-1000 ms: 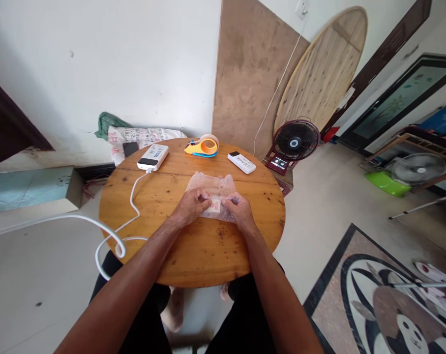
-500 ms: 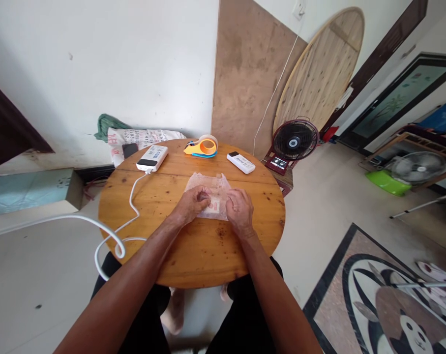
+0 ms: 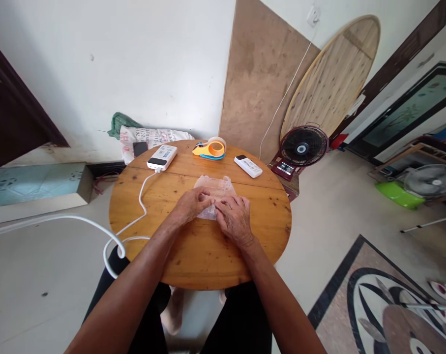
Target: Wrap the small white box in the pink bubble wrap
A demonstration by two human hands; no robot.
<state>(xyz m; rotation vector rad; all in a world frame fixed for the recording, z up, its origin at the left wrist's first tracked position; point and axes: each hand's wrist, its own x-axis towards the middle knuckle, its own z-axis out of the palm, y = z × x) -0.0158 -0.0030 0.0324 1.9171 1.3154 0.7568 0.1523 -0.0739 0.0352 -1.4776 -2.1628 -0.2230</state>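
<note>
A sheet of clear bubble wrap (image 3: 215,187) lies folded over a small flat item on the round wooden table (image 3: 193,246). My left hand (image 3: 191,205) pinches the wrap's left side with curled fingers. My right hand (image 3: 234,218) lies on top of the folded wrap, fingers pressing it down. The wrapped item is mostly hidden under my hands.
At the table's far side are a white power bank (image 3: 162,157) with a white cable (image 3: 141,196), an orange tape dispenser (image 3: 211,149) and a white remote (image 3: 248,166). A dark floor fan (image 3: 302,147) stands right of the table. Wooden boards lean on the wall.
My right hand has moved left and folded the wrap's right side over the item, then pressed flat on it. The camera view shifted slightly.
</note>
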